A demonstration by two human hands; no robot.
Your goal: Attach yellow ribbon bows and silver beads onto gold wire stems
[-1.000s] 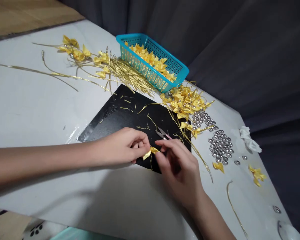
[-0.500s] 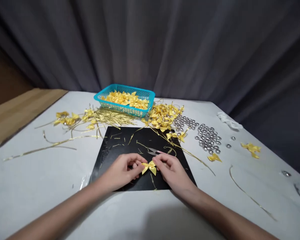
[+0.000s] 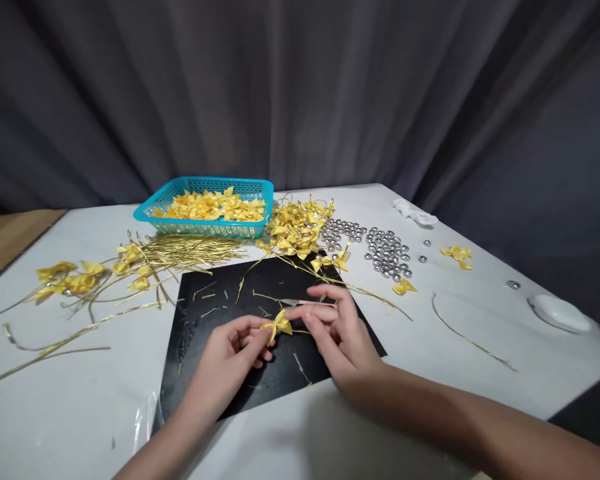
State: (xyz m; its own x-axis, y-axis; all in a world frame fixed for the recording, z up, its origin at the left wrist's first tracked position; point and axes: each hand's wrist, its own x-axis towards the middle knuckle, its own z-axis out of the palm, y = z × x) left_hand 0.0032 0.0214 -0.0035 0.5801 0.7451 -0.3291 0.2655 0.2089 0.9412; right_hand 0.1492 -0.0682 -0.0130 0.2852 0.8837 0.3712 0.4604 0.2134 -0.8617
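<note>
From the head camera: just below the frame's centre, the left hand has thumb and finger clamped on a yellow bow above a black mat. The right hand's index finger points to the bow; I cannot tell whether its fingers grip anything. A blue basket sits left of centre.

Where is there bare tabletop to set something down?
Two white table patches: between black mat and lone gold cord, and between that cord and white dish. Crowded: around blue basket, with gold strands, bow pile and silver beads; and the mat's middle, beneath left hand and right hand.
</note>
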